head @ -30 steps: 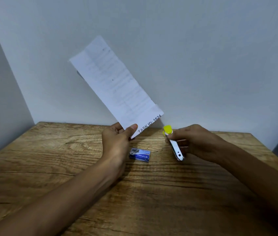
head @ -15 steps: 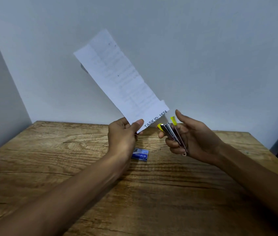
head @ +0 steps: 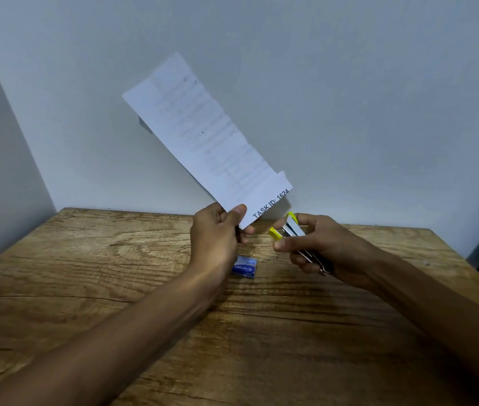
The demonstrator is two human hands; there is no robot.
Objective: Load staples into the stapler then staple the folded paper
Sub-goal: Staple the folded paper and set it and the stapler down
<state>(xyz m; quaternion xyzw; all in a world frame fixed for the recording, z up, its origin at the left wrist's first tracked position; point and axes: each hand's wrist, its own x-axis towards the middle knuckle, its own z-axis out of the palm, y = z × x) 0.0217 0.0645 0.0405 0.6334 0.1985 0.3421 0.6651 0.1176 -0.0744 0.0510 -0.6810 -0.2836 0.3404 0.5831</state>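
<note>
I pinch the folded paper (head: 209,142) at its lower corner with my left hand (head: 217,235); its long axis runs up and left toward the wall. My right hand (head: 317,247) grips the stapler (head: 289,230), mouth pointing up-left, just beside the paper's printed lower edge. The staple box (head: 244,268) lies on the table (head: 86,288) beneath my left hand. Since the earlier frame, my right thumb has closed onto the stapler.

Two bare forearms, sleeveless, no rings visible.
</note>
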